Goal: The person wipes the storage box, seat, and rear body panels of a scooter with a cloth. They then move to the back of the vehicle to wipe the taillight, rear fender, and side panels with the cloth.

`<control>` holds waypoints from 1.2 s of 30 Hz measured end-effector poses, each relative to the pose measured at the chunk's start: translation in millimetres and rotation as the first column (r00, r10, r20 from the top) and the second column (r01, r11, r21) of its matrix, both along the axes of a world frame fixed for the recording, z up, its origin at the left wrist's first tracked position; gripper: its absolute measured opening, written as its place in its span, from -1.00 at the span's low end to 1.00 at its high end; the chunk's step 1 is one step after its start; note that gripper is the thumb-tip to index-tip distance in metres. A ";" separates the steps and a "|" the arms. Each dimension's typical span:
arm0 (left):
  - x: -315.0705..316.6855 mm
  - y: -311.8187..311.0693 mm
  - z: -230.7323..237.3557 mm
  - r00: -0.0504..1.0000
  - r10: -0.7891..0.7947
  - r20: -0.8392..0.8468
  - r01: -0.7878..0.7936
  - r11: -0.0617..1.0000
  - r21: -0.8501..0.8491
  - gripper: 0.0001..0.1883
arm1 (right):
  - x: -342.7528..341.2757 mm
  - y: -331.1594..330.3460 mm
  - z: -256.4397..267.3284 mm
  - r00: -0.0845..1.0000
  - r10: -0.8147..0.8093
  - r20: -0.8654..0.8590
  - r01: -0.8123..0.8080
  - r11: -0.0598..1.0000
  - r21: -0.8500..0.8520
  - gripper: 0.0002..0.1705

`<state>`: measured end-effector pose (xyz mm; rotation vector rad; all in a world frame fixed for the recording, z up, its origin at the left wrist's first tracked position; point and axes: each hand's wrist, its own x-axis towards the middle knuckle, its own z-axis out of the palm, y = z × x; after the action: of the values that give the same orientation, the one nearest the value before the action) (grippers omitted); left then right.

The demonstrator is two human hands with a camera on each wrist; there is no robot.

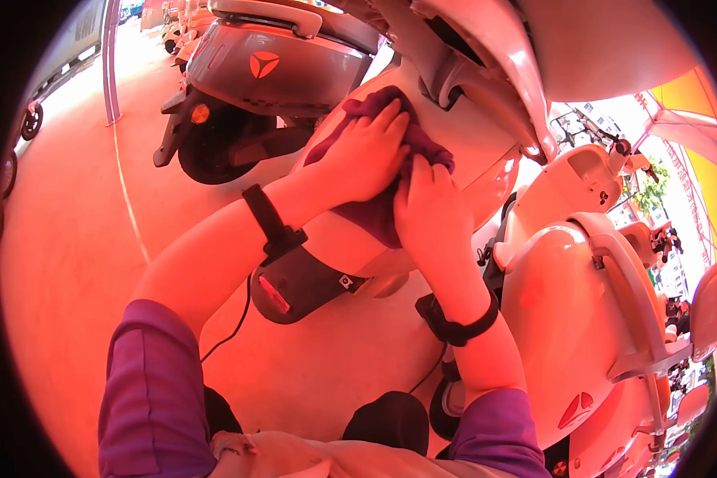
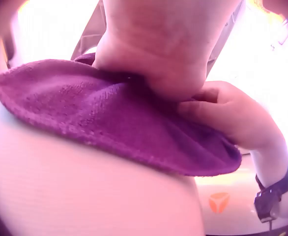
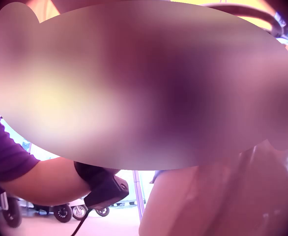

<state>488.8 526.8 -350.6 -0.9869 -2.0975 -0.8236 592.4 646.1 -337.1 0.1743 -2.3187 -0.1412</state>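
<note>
A purple cloth (image 1: 377, 217) lies bunched on the curved pale body of a scooter (image 1: 332, 244). On its upper part rests my left hand (image 1: 368, 155), fingers extended and slightly spread. Close beside it on the right, my right hand (image 1: 434, 209) grips a fold of the cloth. In the left wrist view the cloth (image 2: 100, 118) drapes over the pale panel (image 2: 95, 196), under my left hand (image 2: 156, 49); my right hand (image 2: 235, 118) has thumb and fingers bent at its edge. Most of the right wrist view is blurred, hiding both hands there.
A dark-bodied scooter (image 1: 283, 68) with an orange logo stands behind on the left. More pale scooters (image 1: 566, 319) line the right side. A thin cable (image 1: 233, 333) hangs from the left wrist strap (image 1: 269, 223). A pole (image 1: 111, 72) rises at upper left.
</note>
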 end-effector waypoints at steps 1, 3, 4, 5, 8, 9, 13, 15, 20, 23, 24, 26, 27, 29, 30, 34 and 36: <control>3.1 8.3 1.3 0.993 -0.006 -0.115 0.004 1.000 -0.018 -0.46 | 6.9 6.8 -2.6 0.999 -0.012 -0.033 0.012 1.000 -0.006 -0.67; 0.2 27.0 3.6 0.946 0.042 -0.322 -0.050 0.999 -0.017 -0.50 | 4.6 19.1 -2.1 0.996 -0.017 -0.089 0.017 1.000 -0.004 -0.66; -2.9 33.6 5.0 0.948 0.096 -0.305 -0.100 0.995 0.001 -0.51 | -1.9 25.6 -1.1 0.993 -0.011 -0.114 0.011 1.000 0.005 -0.64; -6.1 40.3 6.9 0.946 0.144 -0.289 -0.146 0.989 0.016 -0.53 | -8.2 28.7 -0.1 0.990 -0.010 -0.141 0.012 1.000 0.011 -0.62; -19.0 47.1 14.1 0.957 0.226 -0.183 -0.215 0.973 0.078 -0.57 | -30.2 27.6 11.9 0.993 0.034 -0.111 -0.038 0.999 -0.030 -0.63; -25.3 47.8 16.8 0.961 0.241 -0.134 -0.228 0.968 0.102 -0.58 | -39.3 28.4 15.5 0.992 0.049 -0.113 -0.052 0.998 -0.023 -0.59; -83.7 24.5 18.4 0.973 0.127 -0.193 -0.155 0.978 -0.139 -0.69 | -70.3 9.4 35.4 0.997 0.003 -0.074 0.004 0.995 0.095 -0.62; -100.9 8.8 19.1 0.978 0.115 -0.176 -0.159 0.951 -0.263 -0.63 | -88.7 -3.2 32.0 0.993 0.016 -0.118 0.003 0.987 0.163 -0.65; -85.2 -12.2 -1.1 0.982 0.058 -0.177 -0.101 0.963 -0.248 -0.60 | -56.7 -7.6 22.0 0.990 0.121 -0.071 -0.111 0.986 0.127 -0.70; -2.1 -9.0 6.8 0.993 -0.018 -0.116 -0.002 0.985 -0.173 -0.37 | -5.5 3.0 6.4 0.998 0.031 0.057 -0.027 0.998 -0.064 -0.65; 12.3 -4.0 9.3 0.989 -0.022 -0.144 -0.008 0.979 -0.205 -0.38 | 0.2 8.9 2.2 0.999 0.042 0.029 -0.039 0.994 -0.098 -0.64; 17.4 3.3 11.0 0.978 -0.005 -0.207 -0.047 0.969 -0.243 -0.40 | 5.9 19.4 -7.3 0.998 0.054 -0.009 -0.055 0.986 -0.159 -0.60; 11.3 6.6 13.6 0.969 0.013 -0.247 -0.077 0.965 -0.252 -0.41 | 1.7 21.2 -10.5 0.997 0.054 -0.053 -0.060 0.990 -0.125 -0.60; 1.7 13.3 20.2 0.961 0.041 -0.272 -0.120 0.954 -0.276 -0.46 | -13.8 25.1 -10.2 0.988 0.045 -0.150 -0.055 0.996 -0.064 -0.61; -2.7 15.7 25.0 0.964 0.059 -0.260 -0.137 0.947 -0.291 -0.49 | -19.3 25.7 -6.2 0.988 0.040 -0.151 -0.050 0.996 -0.068 -0.59; -20.4 17.3 35.9 0.968 0.032 -0.248 -0.091 0.968 -0.233 -0.69 | -34.8 16.8 11.6 0.989 0.028 -0.145 -0.037 0.997 -0.061 -0.48; -32.2 12.1 39.0 0.984 0.044 -0.175 -0.089 0.962 -0.259 -0.66 | -39.4 7.5 15.0 0.992 0.044 -0.122 -0.050 0.998 -0.048 -0.40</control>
<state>456.6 538.9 -311.5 -1.0776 -2.1165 -0.4141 553.0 653.6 -322.1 0.1891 -2.1933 -0.0671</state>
